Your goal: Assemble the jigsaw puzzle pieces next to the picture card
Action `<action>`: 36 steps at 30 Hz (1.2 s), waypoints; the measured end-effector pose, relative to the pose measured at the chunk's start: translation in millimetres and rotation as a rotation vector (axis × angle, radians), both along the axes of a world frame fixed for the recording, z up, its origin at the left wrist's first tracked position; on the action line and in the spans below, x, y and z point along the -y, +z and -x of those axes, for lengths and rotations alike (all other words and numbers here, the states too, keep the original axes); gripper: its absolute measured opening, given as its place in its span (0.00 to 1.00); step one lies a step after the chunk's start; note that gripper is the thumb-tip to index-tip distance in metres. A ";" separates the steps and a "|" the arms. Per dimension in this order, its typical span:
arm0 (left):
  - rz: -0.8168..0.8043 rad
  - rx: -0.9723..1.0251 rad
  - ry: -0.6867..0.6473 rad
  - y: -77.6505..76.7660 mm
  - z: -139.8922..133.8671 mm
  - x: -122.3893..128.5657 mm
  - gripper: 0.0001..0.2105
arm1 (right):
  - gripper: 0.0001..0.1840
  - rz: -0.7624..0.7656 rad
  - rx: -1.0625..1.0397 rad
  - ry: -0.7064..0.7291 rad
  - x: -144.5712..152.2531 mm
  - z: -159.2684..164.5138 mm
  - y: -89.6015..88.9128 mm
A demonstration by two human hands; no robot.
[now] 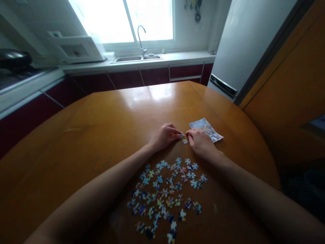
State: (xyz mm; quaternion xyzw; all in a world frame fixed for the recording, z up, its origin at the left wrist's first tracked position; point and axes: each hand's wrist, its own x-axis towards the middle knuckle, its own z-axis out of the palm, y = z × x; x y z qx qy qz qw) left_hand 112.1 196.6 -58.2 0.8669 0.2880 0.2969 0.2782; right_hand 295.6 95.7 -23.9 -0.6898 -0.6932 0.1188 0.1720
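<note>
My left hand (166,136) rests on the wooden table with its fingertips closed on a small jigsaw piece (181,135). Just below that piece lies another loose jigsaw piece (185,141), between my two hands. My right hand (200,142) is curled, its thumb and index finger pressed together; whatever they may hold is too small to make out. Under and behind the right hand lies a printed picture sheet (214,135), partly covered by the fingers. Closer to me, between my forearms, many loose jigsaw pieces (165,193) are scattered in a spread-out heap.
The large wooden table (101,125) has a rounded edge. Beyond it runs a counter with a sink (127,59), a faucet (141,40) and a white microwave (76,49). A fridge (243,44) stands at the right, and a dark pan (15,59) on the stove at the left.
</note>
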 end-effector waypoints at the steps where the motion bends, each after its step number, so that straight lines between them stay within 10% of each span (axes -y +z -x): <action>1: -0.002 -0.002 0.002 0.2 -0.2 0.2 0.07 | 0.16 -0.002 -0.004 0.003 0.2 0.0 0.3; 36: -0.220 -0.065 -0.105 9.1 6.1 9.0 0.10 | 0.17 0.008 -0.049 0.127 3.1 -6.9 5.8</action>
